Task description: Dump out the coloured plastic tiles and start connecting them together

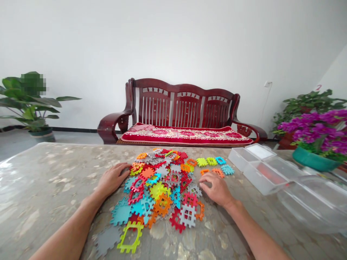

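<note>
A heap of colourful plastic interlocking tiles point(161, 189) lies on the table, in red, orange, blue, lime and grey, many with notched edges and some with window-like openings. My left hand point(115, 177) rests on the table at the heap's left edge, fingers stretched toward the tiles and holding nothing. On the right side, my right hand point(217, 187) lies with loosely bent fingers, thumb apart, and no tile visible in it. Just beyond its fingers are an orange tile point(218, 172) and a blue tile point(227, 169). Behind these sits a small row with a lime tile point(201, 162).
Clear plastic boxes point(267, 177) stand at the right, with a rounded transparent container point(317, 204) nearer me. A teal flower bowl point(316, 159) is beyond them. Across the patterned table point(54, 187) stands a wooden bench point(187, 108); a potted plant point(40, 135) is at far left.
</note>
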{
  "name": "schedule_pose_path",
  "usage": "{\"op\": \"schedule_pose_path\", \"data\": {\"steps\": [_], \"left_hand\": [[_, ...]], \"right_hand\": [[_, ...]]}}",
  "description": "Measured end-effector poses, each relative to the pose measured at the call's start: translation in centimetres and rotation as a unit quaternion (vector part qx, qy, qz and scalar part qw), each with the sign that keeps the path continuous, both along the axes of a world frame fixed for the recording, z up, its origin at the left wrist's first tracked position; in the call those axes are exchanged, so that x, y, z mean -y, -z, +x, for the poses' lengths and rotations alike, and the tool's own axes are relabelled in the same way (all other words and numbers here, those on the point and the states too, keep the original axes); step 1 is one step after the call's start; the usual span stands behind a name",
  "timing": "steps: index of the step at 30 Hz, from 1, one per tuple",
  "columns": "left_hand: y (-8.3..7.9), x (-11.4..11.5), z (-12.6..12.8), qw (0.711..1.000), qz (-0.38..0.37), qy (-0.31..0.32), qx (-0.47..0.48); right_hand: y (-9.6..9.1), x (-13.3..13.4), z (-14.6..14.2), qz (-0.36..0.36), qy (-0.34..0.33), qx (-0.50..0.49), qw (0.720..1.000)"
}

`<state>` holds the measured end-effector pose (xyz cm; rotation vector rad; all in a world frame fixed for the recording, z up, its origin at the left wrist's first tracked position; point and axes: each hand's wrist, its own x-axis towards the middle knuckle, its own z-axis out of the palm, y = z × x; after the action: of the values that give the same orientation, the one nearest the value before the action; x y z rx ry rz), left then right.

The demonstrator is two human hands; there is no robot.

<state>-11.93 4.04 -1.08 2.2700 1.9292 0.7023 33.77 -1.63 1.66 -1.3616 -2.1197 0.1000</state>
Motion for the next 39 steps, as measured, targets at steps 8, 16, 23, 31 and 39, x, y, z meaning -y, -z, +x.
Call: {"op": "schedule_pose_path", "data": {"steps": [8,16,23,31,39], "left_hand": [[0.3,-0.2,-0.1,1.0,0.002,-0.004,0.005],[0.3,-0.2,-0.1,1.0,0.005,0.002,-0.003],[0.0,0.1,0.0,1.0,0.003,-0.002,0.001],[0.1,0.0,0.0,1.0,0.003,-0.006,0.003],[0.4,-0.2,-0.3,1.0,-0.01,0.003,-0.001]], "right_hand": [[-0.7,-0.6,-1.0,0.025,0.051,0.05,0.997],[-0.8,-4.0,-1.8,0.039,0.08,0.137,0.987],[-1.4,-7.1,-3.7,0.049,0.106,0.208,0.971],[-1.5,-7.0,-4.6,0.034,0.11,0.212,0.97],[-2.7,-5.7,1.5,-0.024,0.212,0.069,0.975]]}}
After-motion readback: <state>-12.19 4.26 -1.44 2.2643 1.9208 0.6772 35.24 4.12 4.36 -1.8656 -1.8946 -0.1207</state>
